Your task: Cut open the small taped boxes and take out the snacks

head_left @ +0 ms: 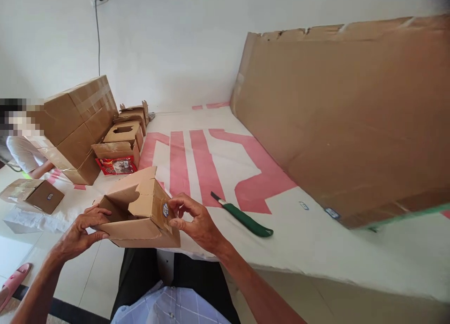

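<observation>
A small brown cardboard box (140, 235) with its top open sits at the table's front edge. My left hand (84, 228) grips its left end, thumb along the near wall and fingers over the rim. On the box's right end is a small blue-and-white sticker (165, 209). My right hand (195, 223) is closed at that end, with curled fingertips against the cardboard beside the sticker; the exact contact is partly hidden. A green-handled knife (246, 219) lies on the table to the right of my right hand, its dark blade pointing away to the left.
A large cardboard sheet (337, 117) leans at the right. Stacked cartons (80, 122), smaller open boxes (123, 132) and a red packet (116, 165) stand at the left. Loose stickers (332, 214) lie near the sheet. Another person's arm (42, 168) shows behind the cartons.
</observation>
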`<control>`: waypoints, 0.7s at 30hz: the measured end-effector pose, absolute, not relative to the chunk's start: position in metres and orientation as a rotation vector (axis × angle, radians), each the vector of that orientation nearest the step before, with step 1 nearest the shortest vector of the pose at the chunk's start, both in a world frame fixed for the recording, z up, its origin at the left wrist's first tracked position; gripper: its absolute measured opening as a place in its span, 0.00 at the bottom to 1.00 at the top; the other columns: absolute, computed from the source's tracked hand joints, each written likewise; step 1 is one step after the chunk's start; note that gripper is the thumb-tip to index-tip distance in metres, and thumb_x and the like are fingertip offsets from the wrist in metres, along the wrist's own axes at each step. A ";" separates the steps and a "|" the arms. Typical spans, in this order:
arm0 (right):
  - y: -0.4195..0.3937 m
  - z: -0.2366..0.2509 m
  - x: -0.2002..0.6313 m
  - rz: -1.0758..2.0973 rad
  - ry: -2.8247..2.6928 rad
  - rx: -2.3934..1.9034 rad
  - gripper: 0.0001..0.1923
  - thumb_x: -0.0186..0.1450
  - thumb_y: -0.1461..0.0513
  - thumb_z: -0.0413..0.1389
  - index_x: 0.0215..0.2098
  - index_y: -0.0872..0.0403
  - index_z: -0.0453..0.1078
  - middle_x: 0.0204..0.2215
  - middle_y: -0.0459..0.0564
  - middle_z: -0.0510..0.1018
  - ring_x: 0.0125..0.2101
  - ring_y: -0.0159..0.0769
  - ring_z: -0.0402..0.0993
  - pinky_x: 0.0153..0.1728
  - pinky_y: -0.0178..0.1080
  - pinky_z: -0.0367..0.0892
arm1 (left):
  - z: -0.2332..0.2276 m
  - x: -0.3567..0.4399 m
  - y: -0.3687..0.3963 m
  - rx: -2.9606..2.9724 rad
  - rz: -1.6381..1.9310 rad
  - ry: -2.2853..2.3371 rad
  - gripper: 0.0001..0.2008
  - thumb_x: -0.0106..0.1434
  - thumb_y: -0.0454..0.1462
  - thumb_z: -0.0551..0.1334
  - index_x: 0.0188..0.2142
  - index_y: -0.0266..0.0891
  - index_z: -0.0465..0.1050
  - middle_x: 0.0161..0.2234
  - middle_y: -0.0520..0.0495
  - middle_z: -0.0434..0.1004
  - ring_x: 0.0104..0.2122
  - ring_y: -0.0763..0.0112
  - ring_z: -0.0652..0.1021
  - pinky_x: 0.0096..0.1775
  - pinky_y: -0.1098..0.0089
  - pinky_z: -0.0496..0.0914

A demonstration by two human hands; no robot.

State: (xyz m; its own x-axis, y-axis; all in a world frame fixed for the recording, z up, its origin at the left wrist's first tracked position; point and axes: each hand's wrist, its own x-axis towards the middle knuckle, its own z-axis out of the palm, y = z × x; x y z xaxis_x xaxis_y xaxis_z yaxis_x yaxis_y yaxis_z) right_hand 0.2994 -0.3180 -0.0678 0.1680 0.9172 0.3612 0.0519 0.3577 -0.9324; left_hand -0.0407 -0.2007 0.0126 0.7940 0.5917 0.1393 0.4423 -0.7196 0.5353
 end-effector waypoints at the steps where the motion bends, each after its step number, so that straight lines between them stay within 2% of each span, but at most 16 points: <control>1: -0.322 -0.067 0.299 0.801 -1.224 -1.026 0.12 0.59 0.55 0.69 0.38 0.48 0.76 0.34 0.45 0.76 0.35 0.37 0.70 0.39 0.41 0.68 | 0.014 -0.035 -0.199 2.502 0.404 0.746 0.12 0.67 0.47 0.70 0.38 0.43 0.85 0.38 0.43 0.87 0.55 0.51 0.80 0.63 0.51 0.67; 4: -0.327 -0.067 0.301 0.823 -1.164 -1.031 0.10 0.58 0.58 0.69 0.36 0.48 0.75 0.33 0.44 0.75 0.34 0.36 0.69 0.39 0.40 0.68 | 0.016 -0.023 -0.197 2.509 0.351 0.679 0.11 0.68 0.47 0.70 0.41 0.43 0.86 0.38 0.44 0.87 0.55 0.52 0.81 0.64 0.50 0.67; 7: -0.329 -0.070 0.301 0.856 -1.119 -1.037 0.10 0.58 0.59 0.68 0.36 0.48 0.74 0.33 0.43 0.76 0.34 0.35 0.69 0.39 0.40 0.68 | 0.017 -0.019 -0.196 2.502 0.328 0.690 0.11 0.67 0.47 0.71 0.40 0.42 0.86 0.40 0.42 0.88 0.55 0.51 0.81 0.60 0.52 0.70; 13: -0.330 -0.081 0.299 0.921 -1.081 -1.029 0.12 0.57 0.58 0.69 0.36 0.49 0.75 0.33 0.43 0.76 0.33 0.35 0.71 0.39 0.40 0.69 | 0.015 -0.019 -0.196 2.486 0.281 0.694 0.12 0.67 0.47 0.71 0.40 0.42 0.86 0.38 0.41 0.87 0.55 0.51 0.80 0.59 0.53 0.71; 17: -0.329 -0.088 0.296 0.916 -1.072 -1.037 0.12 0.62 0.54 0.66 0.41 0.49 0.78 0.34 0.46 0.78 0.37 0.37 0.74 0.41 0.41 0.70 | 0.014 -0.019 -0.195 2.479 0.253 0.694 0.13 0.68 0.48 0.69 0.39 0.42 0.86 0.38 0.42 0.87 0.55 0.52 0.80 0.60 0.53 0.70; 21: -0.328 -0.091 0.294 0.949 -1.060 -1.025 0.12 0.65 0.52 0.63 0.41 0.49 0.78 0.34 0.47 0.78 0.36 0.37 0.74 0.40 0.42 0.70 | 0.014 -0.019 -0.196 2.482 0.247 0.668 0.14 0.68 0.49 0.69 0.40 0.43 0.86 0.38 0.42 0.88 0.54 0.53 0.81 0.64 0.51 0.66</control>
State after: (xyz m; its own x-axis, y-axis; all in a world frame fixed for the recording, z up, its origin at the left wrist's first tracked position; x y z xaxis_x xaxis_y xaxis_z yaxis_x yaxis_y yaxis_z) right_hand 0.2943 -0.3278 -0.0915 0.2218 0.9498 0.2206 -0.1147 0.2501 -0.9614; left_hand -0.0193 -0.1956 0.0144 0.8595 0.5102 0.0323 0.4088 -0.7238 0.5558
